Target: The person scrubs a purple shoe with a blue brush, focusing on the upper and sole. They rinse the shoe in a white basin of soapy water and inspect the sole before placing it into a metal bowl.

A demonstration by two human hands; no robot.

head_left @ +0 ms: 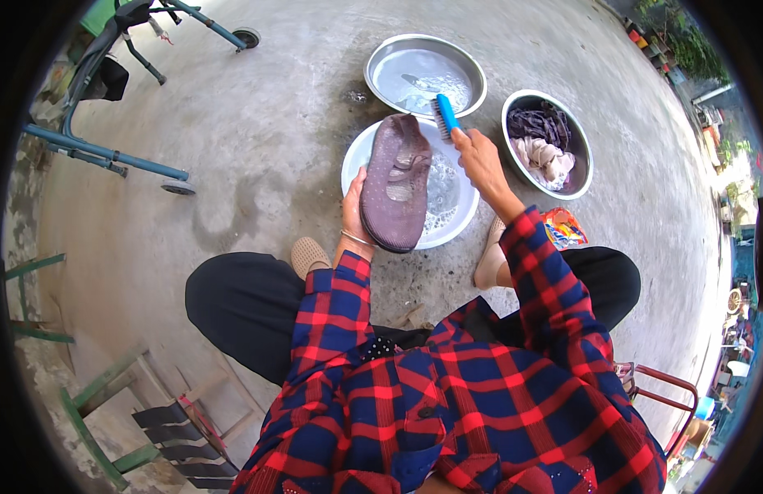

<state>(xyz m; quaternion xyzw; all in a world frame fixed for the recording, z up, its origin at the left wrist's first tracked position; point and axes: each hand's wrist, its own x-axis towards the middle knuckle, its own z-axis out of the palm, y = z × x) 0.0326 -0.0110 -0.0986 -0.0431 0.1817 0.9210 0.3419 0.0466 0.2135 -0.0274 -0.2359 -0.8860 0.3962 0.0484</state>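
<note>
My left hand (354,206) grips a purple-brown slip-on shoe (390,193) by its left side, its dotted upper and opening facing up. The shoe is held over a white basin (464,218) of sudsy water. In my right hand (479,160) is a blue scrubbing brush (445,113), its pale bristles turned toward the shoe's upper end; whether they touch it I cannot tell. Just beyond stands a metal basin (414,66) with water in it.
To the right, a second metal basin (511,156) holds dark and pale cloths (546,156). An orange packet (564,228) lies by my right foot. A blue wheeled metal frame (118,154) stands at the left, a green wooden chair (89,428) at the lower left.
</note>
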